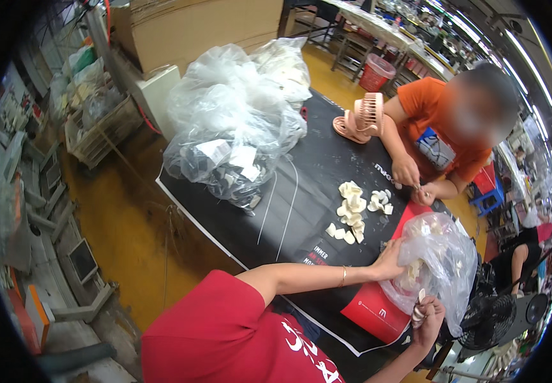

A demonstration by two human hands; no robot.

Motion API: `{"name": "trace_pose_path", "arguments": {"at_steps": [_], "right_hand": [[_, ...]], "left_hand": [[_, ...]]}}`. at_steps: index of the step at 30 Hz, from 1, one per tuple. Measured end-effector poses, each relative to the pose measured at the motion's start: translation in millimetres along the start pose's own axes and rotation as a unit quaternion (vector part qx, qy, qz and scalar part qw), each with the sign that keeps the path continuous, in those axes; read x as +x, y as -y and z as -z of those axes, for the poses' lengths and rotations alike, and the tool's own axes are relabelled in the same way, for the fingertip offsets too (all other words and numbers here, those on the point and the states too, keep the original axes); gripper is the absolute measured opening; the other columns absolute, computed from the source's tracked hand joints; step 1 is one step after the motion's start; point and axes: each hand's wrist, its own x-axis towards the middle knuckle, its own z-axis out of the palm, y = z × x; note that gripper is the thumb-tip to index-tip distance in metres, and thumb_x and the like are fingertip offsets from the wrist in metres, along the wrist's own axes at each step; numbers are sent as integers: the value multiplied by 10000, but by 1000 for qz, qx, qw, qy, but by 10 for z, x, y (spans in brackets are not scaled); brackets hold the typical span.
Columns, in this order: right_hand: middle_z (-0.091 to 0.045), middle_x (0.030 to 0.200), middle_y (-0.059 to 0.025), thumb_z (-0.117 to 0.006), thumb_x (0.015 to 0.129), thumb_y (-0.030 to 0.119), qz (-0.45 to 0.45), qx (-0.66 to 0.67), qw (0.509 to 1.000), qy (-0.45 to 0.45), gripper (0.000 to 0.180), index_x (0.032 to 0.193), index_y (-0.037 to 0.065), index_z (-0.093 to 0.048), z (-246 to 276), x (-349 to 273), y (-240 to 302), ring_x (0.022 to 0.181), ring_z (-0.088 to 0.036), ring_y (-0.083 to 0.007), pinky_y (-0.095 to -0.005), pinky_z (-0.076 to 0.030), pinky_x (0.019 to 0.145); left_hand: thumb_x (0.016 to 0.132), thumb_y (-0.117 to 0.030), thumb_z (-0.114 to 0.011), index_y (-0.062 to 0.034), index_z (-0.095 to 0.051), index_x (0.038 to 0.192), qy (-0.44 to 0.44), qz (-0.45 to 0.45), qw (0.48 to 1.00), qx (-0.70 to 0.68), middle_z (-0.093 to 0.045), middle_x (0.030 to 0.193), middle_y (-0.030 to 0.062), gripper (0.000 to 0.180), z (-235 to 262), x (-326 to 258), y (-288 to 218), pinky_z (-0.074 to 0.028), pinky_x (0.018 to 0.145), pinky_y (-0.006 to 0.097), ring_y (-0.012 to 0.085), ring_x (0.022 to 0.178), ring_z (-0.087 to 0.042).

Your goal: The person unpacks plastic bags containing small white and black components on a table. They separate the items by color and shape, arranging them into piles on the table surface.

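Note:
My left hand (pixel 390 258) grips the edge of a clear plastic bag (pixel 445 252) that holds small white plastic pieces. Just below the bag, my right hand (pixel 426 316) is closed on a few of the same white pieces. The bag rests on a red sheet (pixel 371 309) at the near end of a black-covered table (pixel 301 191). A loose pile of white pieces (pixel 352 214) lies on the table just beyond my left hand.
A person in an orange shirt (pixel 426 105) sits across the table, both hands (pixel 413 182) together on a small part. A pink desk fan (pixel 365 115) and large clear bags (pixel 231 127) stand at the far end. A black fan (pixel 493 319) is low on the right.

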Motion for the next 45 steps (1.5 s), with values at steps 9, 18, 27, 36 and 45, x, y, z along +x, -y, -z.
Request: {"name": "trace_pose_path", "arguments": {"at_steps": [9, 18, 27, 36, 45], "right_hand": [[-585, 775, 15, -608, 857, 32, 62, -162, 983, 54, 57, 900, 21, -643, -1558, 974, 111, 643, -519, -44, -209, -421, 559], [-596, 1304, -134, -799, 784, 230, 259, -476, 840, 25, 268, 982, 76, -707, -2232, 1350, -367, 1261, -498, -342, -456, -339, 1069], [-469, 1420, -178, -860, 689, 372, 192, -663, 669, -274, 624, 1207, 116, -625, -1453, 533, -148, 1321, -418, -394, -534, -317, 1079], [-488, 1325, -229, -765, 733, 54, 85, -488, 815, -299, 704, 1380, 77, -490, -692, 744, -598, 1198, -511, -439, -457, -445, 990], [-593, 1161, -133, -687, 733, -31, 254, -521, 738, -345, 562, 1262, 132, -591, 226, 2012, -520, 973, -639, -354, -420, -537, 816]], "left_hand": [[739, -423, -808, -14, 30, 1552, -10, -36, 999, 16, -32, 1558, 345, 1237, 839, -871, -417, -249, 1165, 535, 511, 1446, -150], [880, -139, -691, -52, -645, 1156, 34, -109, 980, 163, -535, 1325, 151, 292, 1869, -1548, -564, -458, 929, 445, 314, 1036, -604], [831, -328, -756, -77, -538, 1351, 48, -142, 914, 376, -394, 1456, 230, 617, 2165, -750, -563, -249, 1100, 526, 389, 1355, -369], [817, -476, -745, -25, -381, 1457, 52, -14, 858, 510, -189, 1562, 306, 863, 1976, -651, -475, -27, 1165, 631, 460, 1478, -123], [800, -390, -778, -6, -439, 1406, 25, -27, 853, 521, -273, 1534, 286, 793, 2006, -644, -412, -114, 1170, 593, 456, 1448, -214]]}}
